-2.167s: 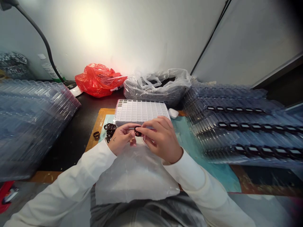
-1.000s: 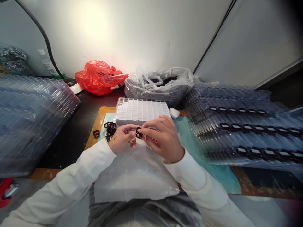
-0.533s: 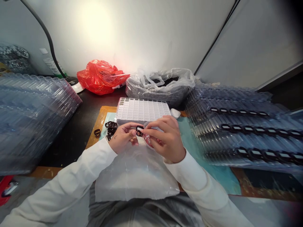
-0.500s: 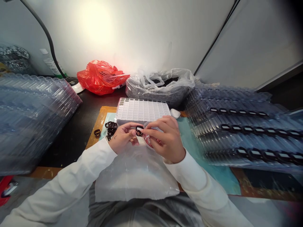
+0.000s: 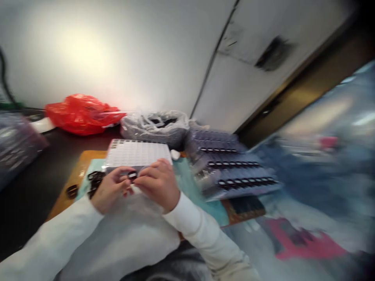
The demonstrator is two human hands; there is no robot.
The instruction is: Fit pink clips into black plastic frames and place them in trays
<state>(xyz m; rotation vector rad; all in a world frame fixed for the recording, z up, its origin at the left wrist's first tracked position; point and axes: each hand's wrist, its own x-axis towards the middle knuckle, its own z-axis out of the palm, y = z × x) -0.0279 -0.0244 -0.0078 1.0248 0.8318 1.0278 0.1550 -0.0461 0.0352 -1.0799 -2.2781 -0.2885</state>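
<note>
A small black frame-shaped piece [image 5: 132,175] with a pale middle is pinched between both hands in front of me. My left hand [image 5: 109,190] grips its left side with thumb and fingers. My right hand [image 5: 159,186] has its fingertips closed at the piece's right side; whether they hold something smaller too is blurred. Just beyond the hands lies a white gridded sheet [image 5: 137,154], dark bits in its top row and upper left corner. Left of my left hand are a pile of similar black pieces [image 5: 95,180] and a single black piece [image 5: 72,191].
Stacked clear plastic trays [image 5: 202,183] with rows of black pieces stand on the right. More clear plastic [image 5: 17,144] is at the left edge. A red bag [image 5: 83,115] and a clear bag with dark contents [image 5: 155,127] sit against the wall.
My view has swung to the right, so the scene sits further left and a blurred area shows on the right. Both hands stay together at the black piece.
</note>
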